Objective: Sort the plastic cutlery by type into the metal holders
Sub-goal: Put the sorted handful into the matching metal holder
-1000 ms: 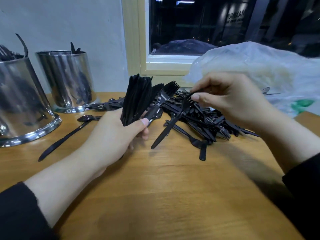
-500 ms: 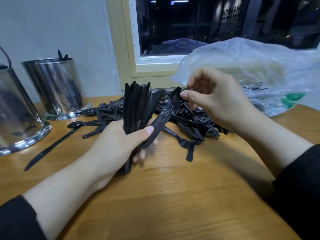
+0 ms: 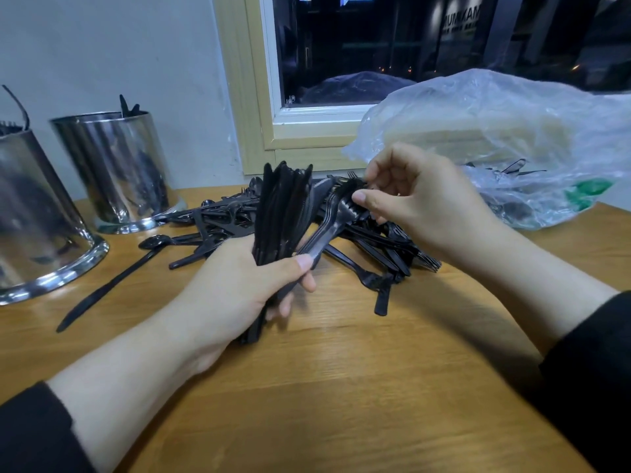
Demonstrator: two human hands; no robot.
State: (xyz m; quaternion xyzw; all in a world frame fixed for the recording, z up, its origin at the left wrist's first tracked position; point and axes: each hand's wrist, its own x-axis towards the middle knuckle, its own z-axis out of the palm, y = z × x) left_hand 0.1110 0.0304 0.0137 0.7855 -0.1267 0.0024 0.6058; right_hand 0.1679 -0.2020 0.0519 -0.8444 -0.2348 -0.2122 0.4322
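Near holder (image 3: 37,213) cut off at left edge; its contents blurred

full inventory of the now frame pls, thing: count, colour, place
metal holders: two, shiny silver, far left on the table, black cutlery poking out of each
loose cutlery pile: too many to count, black, table centre behind the hands
single utensil: one, black, flat on the table in front of the holders
plastic bag: one, clear with a green mark, right rear, some cutlery inside
table: one, light wood
window: one, pale frame, dark outside
left hand: grips an upright bundle of black cutlery
right hand: pinches the head of a black fork
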